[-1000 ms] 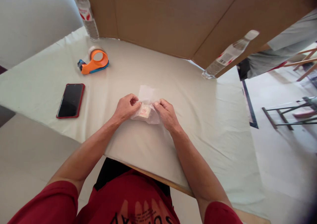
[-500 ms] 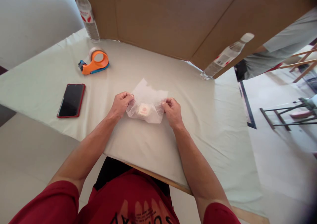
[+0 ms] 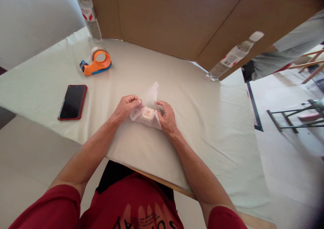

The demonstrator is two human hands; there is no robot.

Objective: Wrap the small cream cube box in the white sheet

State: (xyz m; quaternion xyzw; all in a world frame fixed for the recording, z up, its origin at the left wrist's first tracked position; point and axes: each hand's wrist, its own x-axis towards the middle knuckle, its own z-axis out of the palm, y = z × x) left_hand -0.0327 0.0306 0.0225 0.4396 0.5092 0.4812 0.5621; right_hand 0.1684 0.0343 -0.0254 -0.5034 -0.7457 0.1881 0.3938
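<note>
A small pale box-like item (image 3: pixel 148 114) with a faint reddish mark on top lies in a sheet of bubble wrap (image 3: pixel 151 94) on the covered table. My left hand (image 3: pixel 126 107) pinches the wrap's left edge between thumb and fingers. On the other side, my right hand (image 3: pixel 165 117) grips the right edge and holds it folded up against the item. A pointed corner of the wrap stands up behind the item. Part of the wrap's right side is hidden by my right hand.
An orange tape dispenser (image 3: pixel 98 63) and a dark phone in a red case (image 3: pixel 72 102) lie to the left. Water bottles stand at the back left (image 3: pixel 89 15) and back right (image 3: pixel 234 57), beside a tall cardboard panel (image 3: pixel 162 16). Beyond it, a person's grey clothing (image 3: pixel 286 50) shows.
My right hand has moved left, bringing the right edge of the bubble wrap in against the item. My left hand has shifted slightly to the right, still pinching its edge.
</note>
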